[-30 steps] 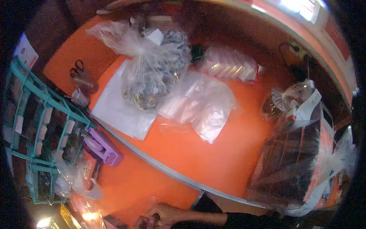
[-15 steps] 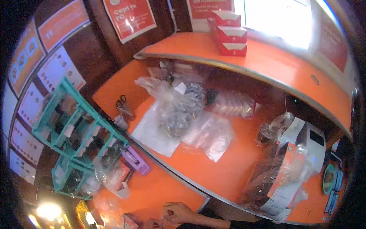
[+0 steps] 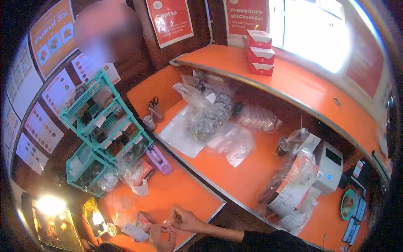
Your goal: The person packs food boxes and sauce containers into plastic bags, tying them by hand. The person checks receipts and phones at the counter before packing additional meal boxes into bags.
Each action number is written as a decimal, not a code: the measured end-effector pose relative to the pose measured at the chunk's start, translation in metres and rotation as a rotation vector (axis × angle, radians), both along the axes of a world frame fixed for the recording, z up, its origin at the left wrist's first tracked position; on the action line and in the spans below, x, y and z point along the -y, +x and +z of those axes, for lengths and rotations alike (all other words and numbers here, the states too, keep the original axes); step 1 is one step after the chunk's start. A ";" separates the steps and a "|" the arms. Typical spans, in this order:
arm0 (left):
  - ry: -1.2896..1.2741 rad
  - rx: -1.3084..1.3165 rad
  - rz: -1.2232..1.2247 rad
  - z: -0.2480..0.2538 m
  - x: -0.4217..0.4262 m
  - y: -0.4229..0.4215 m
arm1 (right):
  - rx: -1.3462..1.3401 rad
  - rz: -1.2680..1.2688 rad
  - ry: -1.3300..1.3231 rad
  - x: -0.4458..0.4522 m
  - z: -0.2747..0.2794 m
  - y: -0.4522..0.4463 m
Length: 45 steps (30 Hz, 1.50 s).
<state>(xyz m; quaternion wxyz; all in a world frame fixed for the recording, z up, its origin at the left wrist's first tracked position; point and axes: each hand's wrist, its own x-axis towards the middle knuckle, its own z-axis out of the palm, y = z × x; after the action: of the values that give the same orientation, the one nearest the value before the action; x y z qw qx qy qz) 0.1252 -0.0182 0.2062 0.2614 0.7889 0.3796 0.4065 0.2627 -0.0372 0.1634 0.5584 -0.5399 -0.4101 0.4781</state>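
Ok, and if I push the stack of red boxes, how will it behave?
The stack may tip, because it looks taller than wide. The boxes look like folded card, so each is probably stiff but light. I see no band around them, so the top one could slip off onto the shelf.

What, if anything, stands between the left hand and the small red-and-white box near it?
Nothing visible stands between the left hand and the small red-and-white box. The white slip lies close by, to the left in the picture, off the direct line.
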 end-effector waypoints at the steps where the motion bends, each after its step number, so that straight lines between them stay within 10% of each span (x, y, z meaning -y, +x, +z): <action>1: 0.072 0.000 0.021 0.002 0.003 0.000 | 0.026 0.118 0.073 0.001 0.000 -0.004; 6: 0.208 -0.017 -0.043 0.000 0.004 -0.021 | -0.061 0.138 0.295 0.006 -0.001 -0.025; 9: 0.233 -0.129 0.040 -0.004 -0.001 -0.039 | 0.387 -0.119 0.455 0.010 0.036 -0.027; 19: 0.173 -0.063 0.038 0.029 0.008 -0.104 | 0.527 0.274 0.626 0.008 0.046 -0.076; 31: 0.214 -0.091 0.204 0.000 0.027 -0.165 | 0.283 0.064 0.114 0.021 0.034 -0.100; 35: -0.187 0.143 0.053 -0.018 0.027 -0.166 | 0.057 0.147 -0.029 0.022 0.048 -0.130; 45: -0.189 0.080 0.392 -0.034 0.037 -0.194 | 0.637 0.026 0.104 0.019 0.029 -0.136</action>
<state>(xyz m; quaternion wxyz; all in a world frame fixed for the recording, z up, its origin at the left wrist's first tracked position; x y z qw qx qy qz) -0.0687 -0.0547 0.1724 0.2652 0.6552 0.5515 0.4429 0.1272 -0.0561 0.1923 0.4226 -0.6278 -0.5950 0.2708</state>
